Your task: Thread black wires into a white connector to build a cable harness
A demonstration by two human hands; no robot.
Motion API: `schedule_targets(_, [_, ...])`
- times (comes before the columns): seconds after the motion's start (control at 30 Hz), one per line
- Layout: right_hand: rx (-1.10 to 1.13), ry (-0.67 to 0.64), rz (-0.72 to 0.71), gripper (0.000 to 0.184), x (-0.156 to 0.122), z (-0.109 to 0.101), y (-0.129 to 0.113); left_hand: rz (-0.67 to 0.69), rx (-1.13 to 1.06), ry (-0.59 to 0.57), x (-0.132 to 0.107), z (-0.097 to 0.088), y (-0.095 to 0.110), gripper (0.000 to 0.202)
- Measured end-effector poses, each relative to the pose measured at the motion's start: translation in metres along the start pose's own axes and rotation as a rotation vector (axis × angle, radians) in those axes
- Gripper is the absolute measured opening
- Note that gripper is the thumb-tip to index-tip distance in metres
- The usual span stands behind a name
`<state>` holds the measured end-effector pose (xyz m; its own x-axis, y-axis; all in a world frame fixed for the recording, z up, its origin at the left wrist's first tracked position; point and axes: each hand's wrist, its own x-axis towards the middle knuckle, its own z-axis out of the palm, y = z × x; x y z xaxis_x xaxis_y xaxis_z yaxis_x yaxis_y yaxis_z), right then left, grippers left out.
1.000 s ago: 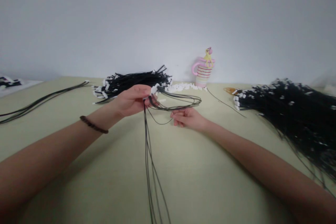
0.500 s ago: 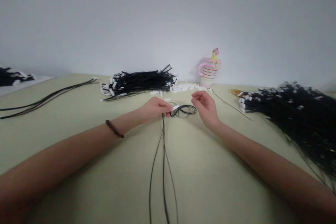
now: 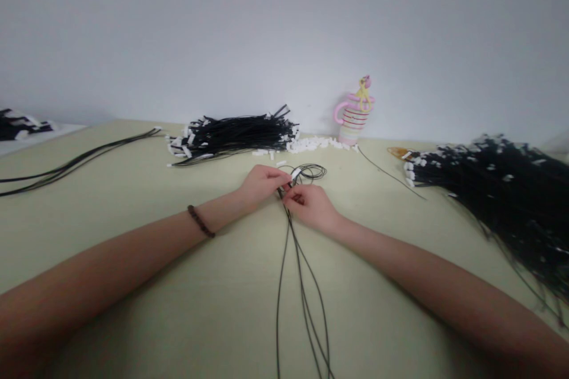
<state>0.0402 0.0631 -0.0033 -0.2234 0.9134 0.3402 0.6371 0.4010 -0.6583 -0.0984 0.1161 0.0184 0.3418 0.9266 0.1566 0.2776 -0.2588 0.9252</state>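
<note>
My left hand [image 3: 263,182] pinches a small bunch of thin black wires [image 3: 302,284] near a white connector [image 3: 296,173] at their end. Beyond the connector the wires form a small coil [image 3: 311,172] lying on the pale green table [image 3: 178,284]. My right hand [image 3: 310,206] is closed on the same wires just below my left hand, touching it. The loose wire ends run down toward me and leave the view at the bottom. A dark bead bracelet [image 3: 201,221] sits on my left wrist.
A heap of black wires with white connectors [image 3: 233,135] lies at the back centre, with loose white connectors [image 3: 313,144] beside it. A far larger heap [image 3: 498,183] fills the right side. A pink striped cup [image 3: 354,117] stands by the wall. Long black wires [image 3: 75,161] lie at left.
My right hand has come down from above the coil and closed on the wires next to my left hand. The coil has shrunk since one second ago.
</note>
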Motion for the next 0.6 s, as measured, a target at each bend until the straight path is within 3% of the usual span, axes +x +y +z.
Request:
schedule_targets(0.17, [0.078,0.002,0.027,0.018,0.000,-0.003,0.000,0.000,0.010,-0.017,0.000,0.000,-0.001,0.021])
schedule_targets(0.33, [0.306,-0.144,0.116,0.022,0.003,-0.009,-0.002,-0.016,-0.016,-0.014,0.000,0.000,0.000,0.021])
schedule_targets(0.5, [0.579,-0.222,0.197,0.011,0.003,-0.010,-0.003,-0.021,-0.063,-0.038,0.000,0.000,-0.003,0.021])
schedule_targets(0.6, [0.635,-0.203,0.235,0.009,0.002,-0.007,-0.003,-0.010,-0.032,-0.037,0.001,0.000,-0.004,0.021])
